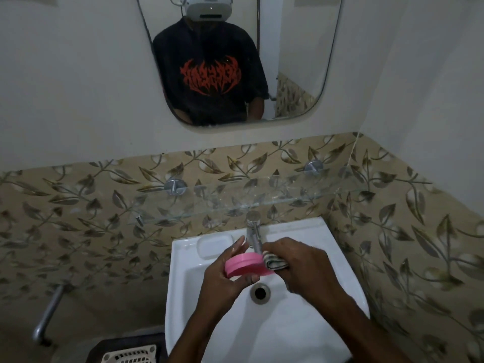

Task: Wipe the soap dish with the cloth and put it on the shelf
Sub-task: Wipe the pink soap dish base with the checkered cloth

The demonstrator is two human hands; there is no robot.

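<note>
A round pink soap dish [245,264] is held over the white sink [188,279], gripped from below and from the left by my left hand [227,276]. My right hand [301,265] holds a bunched striped cloth [273,262] pressed against the dish's right edge. Above the sink, a clear glass shelf [235,203] runs along the tiled wall, with nothing standing on it.
A chrome tap [253,231] rises just behind the hands. The drain [260,291] sits below them. A mirror [235,58] hangs above, showing a person in a dark shirt. A metal pipe [49,313] and a slatted basket [131,356] are at lower left.
</note>
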